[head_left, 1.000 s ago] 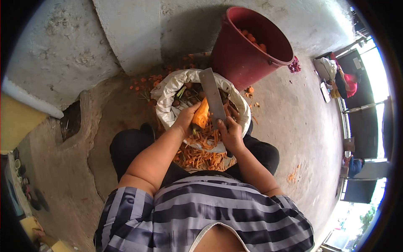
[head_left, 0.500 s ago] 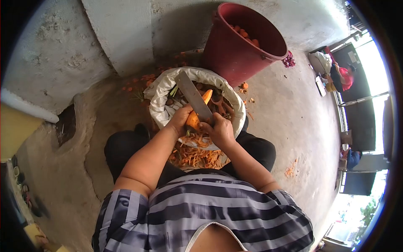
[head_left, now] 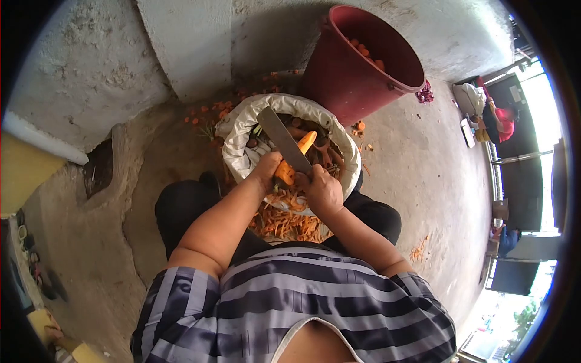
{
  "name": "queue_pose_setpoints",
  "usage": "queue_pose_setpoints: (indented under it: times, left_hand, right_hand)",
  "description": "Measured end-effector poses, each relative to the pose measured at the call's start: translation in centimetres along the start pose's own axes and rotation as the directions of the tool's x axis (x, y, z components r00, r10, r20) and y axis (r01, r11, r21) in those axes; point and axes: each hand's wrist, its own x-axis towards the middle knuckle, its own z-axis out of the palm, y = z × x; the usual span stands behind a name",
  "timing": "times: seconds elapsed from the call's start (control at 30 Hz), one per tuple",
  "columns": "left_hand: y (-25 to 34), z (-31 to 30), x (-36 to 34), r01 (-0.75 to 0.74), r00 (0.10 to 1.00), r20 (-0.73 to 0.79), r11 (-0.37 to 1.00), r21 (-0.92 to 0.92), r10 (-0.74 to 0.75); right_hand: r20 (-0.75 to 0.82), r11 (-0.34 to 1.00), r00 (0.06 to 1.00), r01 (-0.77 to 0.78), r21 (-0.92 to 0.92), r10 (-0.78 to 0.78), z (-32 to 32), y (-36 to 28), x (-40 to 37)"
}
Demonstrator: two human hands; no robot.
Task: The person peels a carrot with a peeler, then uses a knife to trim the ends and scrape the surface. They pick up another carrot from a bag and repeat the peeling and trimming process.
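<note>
My right hand (head_left: 322,189) is closed around the handle end of a wide-bladed knife (head_left: 283,139), its blade slanting up and left across a carrot. That carrot (head_left: 306,142) is peeled bright orange, and my left hand (head_left: 266,169) grips it near its lower end, partly hidden behind the blade. Both hands are over a white sack (head_left: 237,132) with a rolled rim, standing between my knees. Inside it lie unpeeled carrots (head_left: 330,156), partly in shadow. Orange peelings (head_left: 289,222) are heaped on the near side of the sack.
Behind the sack, a tall dark red bucket (head_left: 339,78) holds carrots and leans near the wall (head_left: 272,36). Carrot scraps (head_left: 206,112) litter the floor at the wall's foot. Far right, a person in a red top (head_left: 503,124) and another in blue (head_left: 509,241) are seen.
The whole view has shifted slightly, moving the scene a little to the right. Both hands keep their hold on the knife and carrot, with the blade at nearly the same slant.
</note>
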Motion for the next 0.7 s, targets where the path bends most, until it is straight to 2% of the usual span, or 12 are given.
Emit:
queue_pose_setpoints:
  times: [0.07,0.1,0.17,0.2,0.27,0.3,0.4,0.47,0.53,0.57,0.7]
  left_hand:
    - [-0.2,-1.4,0.8,-0.014,0.996,0.09,1.0,0.027,0.012]
    - [-0.3,-1.7,1.1,-0.021,0.991,0.135,0.999,0.041,0.016]
    - [-0.6,-2.1,1.5,0.026,0.994,0.102,1.0,0.002,-0.027]
    - [-0.5,-1.9,1.5,0.044,0.995,0.088,0.999,-0.017,-0.043]
    - [-0.8,-1.2,1.6,-0.023,0.997,-0.072,0.994,-0.106,0.016]
    - [-0.6,-0.8,1.4,-0.063,0.987,-0.154,0.988,-0.144,0.04]
    - [1.1,1.0,-0.5,0.03,0.996,-0.071,0.977,-0.21,-0.046]
    - [1.1,1.0,-0.3,-0.007,1.0,-0.024,0.992,-0.123,0.004]
    - [0.9,1.2,-0.7,-0.079,0.997,-0.029,0.997,-0.023,0.078]
    - [1.2,1.1,-1.2,-0.069,0.998,-0.014,0.997,-0.031,0.069]
    - [1.8,1.8,-2.1,-0.149,0.985,0.113,0.978,0.143,0.134]
  right_hand:
    - [-0.022,0.999,0.999,0.039,0.022,-0.038,0.4,0.0,-0.1]
    - [0.015,1.0,1.0,0.027,0.004,-0.027,0.1,-0.1,0.0]
    - [0.08,1.0,0.997,0.0,-0.025,0.002,-0.5,-0.4,0.3]
    - [0.104,0.996,0.995,-0.004,0.09,-0.006,-0.6,-0.1,0.6]
    - [0.157,0.95,0.987,-0.018,0.313,-0.033,-0.5,0.8,0.9]
    - [0.131,0.936,0.991,-0.041,0.35,-0.005,-0.1,0.9,0.9]
    - [0.042,0.904,0.998,-0.067,0.423,0.054,1.0,1.4,0.6]
    - [-0.031,0.909,0.998,-0.032,0.415,0.049,1.3,1.7,0.5]
    - [-0.021,0.897,1.0,0.003,0.443,0.007,0.6,1.6,0.6]
    - [-0.014,0.89,1.0,0.02,0.455,-0.016,0.1,1.4,0.5]
    - [0.074,0.881,0.997,-0.046,0.471,0.012,-1.2,0.6,0.6]
